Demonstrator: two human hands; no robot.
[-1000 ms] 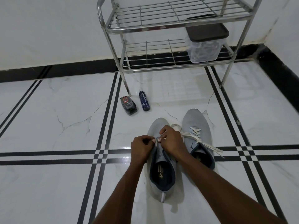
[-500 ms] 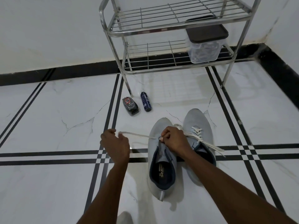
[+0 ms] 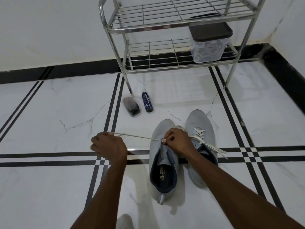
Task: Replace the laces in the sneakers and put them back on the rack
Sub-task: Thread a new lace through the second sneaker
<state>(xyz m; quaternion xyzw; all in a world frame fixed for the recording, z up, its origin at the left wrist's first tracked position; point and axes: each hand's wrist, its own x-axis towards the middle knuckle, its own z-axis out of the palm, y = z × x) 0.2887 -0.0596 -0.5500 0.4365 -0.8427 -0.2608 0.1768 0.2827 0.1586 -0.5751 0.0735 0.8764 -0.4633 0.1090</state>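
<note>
Head view: compared with half a second ago, left hand (image 3: 109, 147) sits slightly farther toward the frame's left, its grip closed on the free end of the lace (image 3: 137, 136), now drawn taut. Right hand (image 3: 177, 142) pinches the lace at the eyelets of the left sneaker (image 3: 162, 162), lower centre of frame. Lace axis runs nearly horizontal, leftward from the shoe. Right sneaker (image 3: 200, 123), already laced, lies just beside; rack (image 3: 181, 27) stands well apart, upper frame.

Dim, soft, perhaps overhead light; edges bowed.
</note>
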